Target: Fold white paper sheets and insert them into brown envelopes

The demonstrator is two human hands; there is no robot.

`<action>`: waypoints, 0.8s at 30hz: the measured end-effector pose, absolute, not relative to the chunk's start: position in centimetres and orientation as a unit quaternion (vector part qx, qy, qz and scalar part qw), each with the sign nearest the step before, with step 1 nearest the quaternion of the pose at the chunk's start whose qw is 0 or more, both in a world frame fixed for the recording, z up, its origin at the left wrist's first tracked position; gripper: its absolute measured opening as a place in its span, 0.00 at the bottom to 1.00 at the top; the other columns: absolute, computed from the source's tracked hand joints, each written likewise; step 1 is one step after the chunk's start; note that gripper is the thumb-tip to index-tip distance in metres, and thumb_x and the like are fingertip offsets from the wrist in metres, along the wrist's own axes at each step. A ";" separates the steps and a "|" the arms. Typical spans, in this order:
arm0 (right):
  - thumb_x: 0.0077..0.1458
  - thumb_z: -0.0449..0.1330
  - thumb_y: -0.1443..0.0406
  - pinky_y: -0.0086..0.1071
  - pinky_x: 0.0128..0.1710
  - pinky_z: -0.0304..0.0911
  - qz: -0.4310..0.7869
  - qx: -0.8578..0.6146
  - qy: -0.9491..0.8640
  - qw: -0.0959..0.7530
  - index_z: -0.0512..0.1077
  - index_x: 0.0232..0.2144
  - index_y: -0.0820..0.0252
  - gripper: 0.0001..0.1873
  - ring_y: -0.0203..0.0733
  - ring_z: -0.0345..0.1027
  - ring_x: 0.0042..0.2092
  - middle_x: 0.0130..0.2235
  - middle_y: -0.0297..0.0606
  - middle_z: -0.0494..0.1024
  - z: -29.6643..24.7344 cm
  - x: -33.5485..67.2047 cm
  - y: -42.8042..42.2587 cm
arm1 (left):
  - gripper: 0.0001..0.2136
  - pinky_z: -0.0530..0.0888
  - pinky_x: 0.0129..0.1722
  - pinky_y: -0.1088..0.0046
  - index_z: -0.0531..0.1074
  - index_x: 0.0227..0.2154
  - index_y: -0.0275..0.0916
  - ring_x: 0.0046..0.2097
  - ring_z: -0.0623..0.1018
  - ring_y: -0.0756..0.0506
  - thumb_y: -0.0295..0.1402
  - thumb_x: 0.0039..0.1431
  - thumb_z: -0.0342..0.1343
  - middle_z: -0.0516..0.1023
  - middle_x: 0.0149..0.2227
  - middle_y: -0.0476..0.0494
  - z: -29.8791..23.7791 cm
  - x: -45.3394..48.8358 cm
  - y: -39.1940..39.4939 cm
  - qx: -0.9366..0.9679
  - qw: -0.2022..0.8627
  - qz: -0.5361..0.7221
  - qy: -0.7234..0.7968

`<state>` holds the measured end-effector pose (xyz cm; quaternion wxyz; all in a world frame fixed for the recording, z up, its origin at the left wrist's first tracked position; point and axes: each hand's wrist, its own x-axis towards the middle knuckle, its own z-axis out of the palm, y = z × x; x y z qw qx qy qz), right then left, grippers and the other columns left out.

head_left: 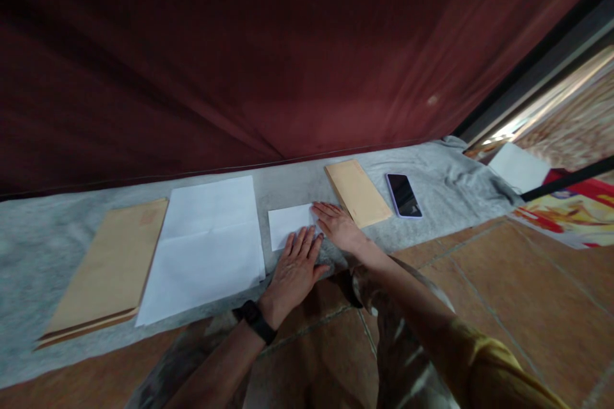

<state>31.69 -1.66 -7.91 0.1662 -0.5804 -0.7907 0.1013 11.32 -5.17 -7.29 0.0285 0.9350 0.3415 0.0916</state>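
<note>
Small white paper sheet (286, 225); rectangular, flat on grey cloth (297, 184), long side crosswise

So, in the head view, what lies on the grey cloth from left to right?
Large brown envelope → large white sheets → small white paper, under the left hand and right hand → small brown envelope → black phone.

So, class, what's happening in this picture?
A person presses both hands flat on a small paper lying on a grey cloth: left hand on its near edge, right hand on its right end. White sheets and large envelopes lie to the left; a smaller envelope and a phone to the right.
</note>
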 end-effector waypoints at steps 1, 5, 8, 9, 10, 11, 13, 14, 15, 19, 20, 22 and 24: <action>0.68 0.49 0.67 0.47 0.69 0.53 0.104 -0.582 -0.790 0.164 0.62 0.66 0.60 0.26 0.46 0.57 0.68 0.68 0.45 0.63 -7.9 31.7 -1.5 | 0.28 0.56 0.69 0.46 0.61 0.65 0.37 0.71 0.56 0.35 0.46 0.69 0.48 0.59 0.70 0.32 -7.2 11.4 -5.1 0.935 0.030 0.093 0.341; 0.67 0.50 0.67 0.48 0.69 0.52 0.116 -0.581 -0.789 0.162 0.61 0.67 0.61 0.27 0.46 0.55 0.69 0.68 0.47 0.62 -8.1 31.9 -1.1 | 0.28 0.55 0.69 0.48 0.61 0.66 0.35 0.71 0.57 0.37 0.48 0.70 0.44 0.61 0.69 0.33 -7.1 11.6 -4.8 0.935 0.038 0.093 0.340; 0.65 0.52 0.66 0.47 0.69 0.52 0.135 -0.576 -0.789 0.165 0.61 0.67 0.62 0.29 0.46 0.53 0.70 0.69 0.47 0.61 -8.3 32.3 -1.0 | 0.29 0.55 0.70 0.51 0.59 0.66 0.31 0.71 0.57 0.38 0.47 0.71 0.41 0.60 0.69 0.32 -7.1 11.8 -4.5 0.934 0.047 0.089 0.343; 0.65 0.53 0.66 0.47 0.69 0.52 0.142 -0.574 -0.790 0.165 0.61 0.67 0.62 0.29 0.46 0.52 0.70 0.69 0.47 0.61 -8.3 32.5 -1.0 | 0.29 0.55 0.70 0.52 0.59 0.66 0.30 0.71 0.57 0.39 0.46 0.71 0.40 0.60 0.69 0.31 -7.1 11.8 -4.4 0.933 0.049 0.089 0.345; 0.65 0.54 0.66 0.47 0.70 0.52 0.148 -0.572 -0.790 0.165 0.60 0.67 0.62 0.29 0.46 0.51 0.71 0.69 0.47 0.60 -8.4 32.6 -1.0 | 0.29 0.55 0.70 0.52 0.58 0.67 0.30 0.71 0.57 0.39 0.46 0.71 0.40 0.60 0.69 0.31 -7.1 11.9 -4.3 0.932 0.049 0.091 0.346; 0.64 0.54 0.66 0.48 0.70 0.51 0.152 -0.572 -0.790 0.163 0.60 0.67 0.61 0.30 0.46 0.50 0.71 0.69 0.46 0.59 -8.4 32.7 -1.0 | 0.29 0.55 0.70 0.52 0.58 0.67 0.30 0.71 0.57 0.39 0.46 0.71 0.40 0.60 0.69 0.31 -7.2 11.9 -4.2 0.931 0.049 0.094 0.349; 0.64 0.54 0.65 0.49 0.70 0.50 0.158 -0.573 -0.789 0.156 0.58 0.68 0.59 0.31 0.47 0.48 0.72 0.70 0.45 0.58 -8.4 32.8 -1.1 | 0.29 0.56 0.70 0.53 0.57 0.68 0.31 0.71 0.58 0.39 0.45 0.71 0.39 0.60 0.69 0.32 -7.3 11.8 -3.8 0.927 0.049 0.102 0.357; 0.64 0.55 0.65 0.49 0.70 0.49 0.162 -0.575 -0.788 0.151 0.58 0.68 0.58 0.32 0.47 0.47 0.72 0.71 0.44 0.57 -8.3 32.9 -1.2 | 0.29 0.56 0.69 0.53 0.56 0.68 0.32 0.71 0.58 0.39 0.44 0.71 0.39 0.60 0.69 0.32 -7.4 11.7 -3.6 0.924 0.048 0.106 0.363; 0.64 0.55 0.64 0.50 0.70 0.49 0.165 -0.576 -0.787 0.146 0.57 0.69 0.58 0.32 0.47 0.46 0.72 0.71 0.44 0.56 -8.3 32.9 -1.3 | 0.29 0.57 0.69 0.53 0.55 0.68 0.31 0.71 0.58 0.39 0.44 0.71 0.39 0.59 0.70 0.31 -7.6 11.7 -3.4 0.922 0.048 0.108 0.370; 0.64 0.56 0.62 0.51 0.70 0.48 0.172 -0.582 -0.784 0.132 0.56 0.69 0.58 0.34 0.49 0.45 0.72 0.71 0.45 0.54 -8.3 32.9 -1.5 | 0.30 0.58 0.69 0.52 0.52 0.69 0.29 0.72 0.57 0.38 0.42 0.71 0.40 0.58 0.70 0.29 -8.1 11.2 -2.4 0.908 0.044 0.114 0.400; 0.63 0.56 0.61 0.51 0.70 0.48 0.172 -0.581 -0.784 0.133 0.56 0.69 0.58 0.34 0.50 0.45 0.72 0.71 0.44 0.54 -8.3 32.9 -1.5 | 0.30 0.58 0.68 0.52 0.52 0.69 0.28 0.72 0.56 0.38 0.42 0.71 0.40 0.58 0.70 0.28 -8.2 11.1 -2.1 0.905 0.044 0.113 0.408; 0.63 0.58 0.61 0.52 0.70 0.48 0.172 -0.579 -0.785 0.140 0.56 0.69 0.57 0.35 0.50 0.44 0.72 0.72 0.44 0.54 -8.3 33.0 -1.6 | 0.30 0.59 0.68 0.54 0.53 0.68 0.25 0.72 0.56 0.37 0.42 0.71 0.40 0.57 0.70 0.26 -8.4 10.8 -1.7 0.897 0.041 0.110 0.425; 0.62 0.59 0.60 0.52 0.70 0.48 0.174 -0.580 -0.783 0.142 0.56 0.69 0.57 0.36 0.51 0.44 0.72 0.72 0.44 0.54 -8.2 33.1 -1.7 | 0.30 0.60 0.68 0.54 0.54 0.67 0.23 0.72 0.56 0.36 0.41 0.70 0.40 0.57 0.70 0.25 -8.5 10.4 -1.3 0.890 0.034 0.107 0.442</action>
